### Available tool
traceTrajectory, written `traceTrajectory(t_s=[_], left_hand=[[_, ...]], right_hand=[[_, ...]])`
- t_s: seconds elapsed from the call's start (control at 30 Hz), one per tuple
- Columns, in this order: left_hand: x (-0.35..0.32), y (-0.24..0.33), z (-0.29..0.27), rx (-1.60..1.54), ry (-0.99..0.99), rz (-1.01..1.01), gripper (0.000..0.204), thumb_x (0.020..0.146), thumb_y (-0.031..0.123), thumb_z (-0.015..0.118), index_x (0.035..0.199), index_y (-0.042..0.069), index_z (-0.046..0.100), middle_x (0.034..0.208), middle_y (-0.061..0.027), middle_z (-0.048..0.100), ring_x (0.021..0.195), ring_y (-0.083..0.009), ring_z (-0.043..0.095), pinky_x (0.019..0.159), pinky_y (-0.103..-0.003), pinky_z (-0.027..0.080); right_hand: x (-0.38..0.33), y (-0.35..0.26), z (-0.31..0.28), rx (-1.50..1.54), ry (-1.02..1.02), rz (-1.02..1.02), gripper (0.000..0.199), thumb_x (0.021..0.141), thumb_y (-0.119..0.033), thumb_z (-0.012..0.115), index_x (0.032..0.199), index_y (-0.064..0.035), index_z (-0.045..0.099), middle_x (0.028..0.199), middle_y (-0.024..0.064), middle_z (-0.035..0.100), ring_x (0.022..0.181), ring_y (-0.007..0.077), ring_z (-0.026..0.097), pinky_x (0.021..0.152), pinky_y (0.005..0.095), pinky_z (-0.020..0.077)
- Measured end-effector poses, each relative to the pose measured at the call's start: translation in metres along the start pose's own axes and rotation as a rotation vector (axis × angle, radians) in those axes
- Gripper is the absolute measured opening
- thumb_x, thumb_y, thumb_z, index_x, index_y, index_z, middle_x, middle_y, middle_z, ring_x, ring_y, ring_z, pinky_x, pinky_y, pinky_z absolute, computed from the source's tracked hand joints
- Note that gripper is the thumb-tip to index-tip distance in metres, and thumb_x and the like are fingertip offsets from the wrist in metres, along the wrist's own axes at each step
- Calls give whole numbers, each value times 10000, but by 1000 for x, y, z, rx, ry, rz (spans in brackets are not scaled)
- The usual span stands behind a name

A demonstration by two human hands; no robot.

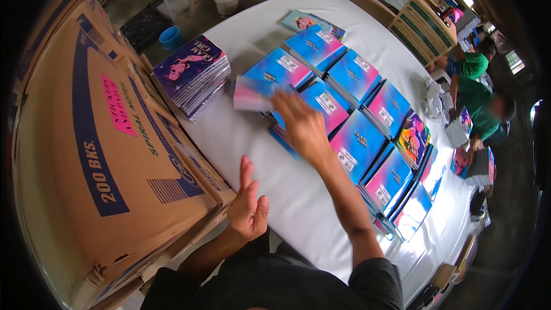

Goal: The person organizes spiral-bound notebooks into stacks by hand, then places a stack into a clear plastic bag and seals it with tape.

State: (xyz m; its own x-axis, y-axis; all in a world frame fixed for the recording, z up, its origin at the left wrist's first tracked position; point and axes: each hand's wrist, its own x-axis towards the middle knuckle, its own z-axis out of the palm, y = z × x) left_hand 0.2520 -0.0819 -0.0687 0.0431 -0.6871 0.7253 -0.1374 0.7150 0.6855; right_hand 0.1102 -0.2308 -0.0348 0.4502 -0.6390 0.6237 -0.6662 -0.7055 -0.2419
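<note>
My right hand (302, 129) reaches over the stacks, its fingers closed on a pink-and-blue notebook (251, 94) that is smeared by motion. Beneath and beyond it, several piles of spiral notebooks (360, 143) lie in rows with blue-and-pink back covers up and white labels. One pile shows a colourful illustrated front cover (414, 136). Low over the near table edge hovers my left hand (249, 204), empty, with its fingers stretched out and thumb apart. A tall stack of purple-covered spiral notebooks (192, 74) stands at the table's left edge, left of the held notebook.
A large cardboard carton (115, 155) rises close on my left, beside the white-covered table (287, 195). Behind the left stack are a blue bucket (170, 38) and a white pail (227, 3). Across the table at right, a person in green (479, 106) handles more notebooks (481, 166).
</note>
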Motion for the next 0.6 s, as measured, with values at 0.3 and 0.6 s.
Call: traceTrajectory(t_s=[0.3, 0.6], left_hand=[[72, -89, 102, 395, -376, -70, 659, 888, 188, 623, 1453, 76, 303, 1447, -164, 386, 1358, -519, 234, 1057, -644, 226], [101, -239, 137, 940, -784, -311, 944, 736, 534, 719, 1486, 202, 253, 1402, -107, 469, 1367, -396, 288, 1061, -583, 279]], right_hand=[[-341, -103, -24, 72, -564, 207, 435, 812, -115, 545, 1239, -40, 579, 1350, 145, 518, 1311, 269, 445, 1098, 461, 353], [-229, 82, -78, -635, -103, 1002, 356, 756, -322, 758, 867, -5, 640, 1063, 174, 554, 989, 317, 500, 802, 446, 374]])
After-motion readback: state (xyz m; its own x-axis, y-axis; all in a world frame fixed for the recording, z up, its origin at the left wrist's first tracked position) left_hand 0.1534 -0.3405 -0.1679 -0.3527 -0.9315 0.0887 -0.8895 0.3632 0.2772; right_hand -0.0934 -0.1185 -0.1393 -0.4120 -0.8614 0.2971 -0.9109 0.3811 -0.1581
